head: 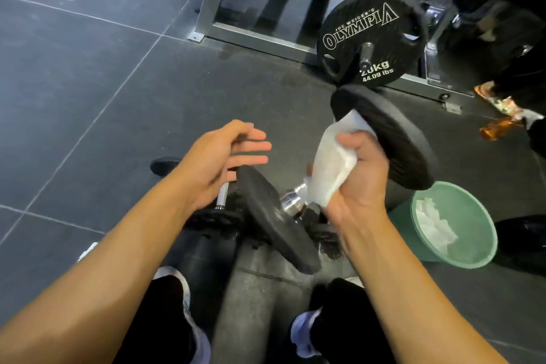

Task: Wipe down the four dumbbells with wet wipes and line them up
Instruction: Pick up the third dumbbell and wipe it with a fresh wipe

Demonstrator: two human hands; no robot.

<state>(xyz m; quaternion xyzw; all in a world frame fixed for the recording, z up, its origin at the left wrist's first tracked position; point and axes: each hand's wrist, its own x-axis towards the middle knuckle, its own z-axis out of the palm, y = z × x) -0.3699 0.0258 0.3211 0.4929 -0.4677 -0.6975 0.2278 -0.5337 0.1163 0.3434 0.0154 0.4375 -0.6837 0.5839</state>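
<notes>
your right hand [359, 174] clenches the wet wipe [331, 168] round the bar of the dumbbell [393, 145] at centre right, left hand [224, 154] open beside it: wiping looks under way, next steady it and rub the plates.

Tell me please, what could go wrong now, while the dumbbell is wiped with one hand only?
1. Only the right hand holds the tilted dumbbell, and through a wet wipe. The left hand is open and off it, so the handle may slip.
2. If it drops, it may hit the other dumbbells on the floor, or the shoes below.
</notes>
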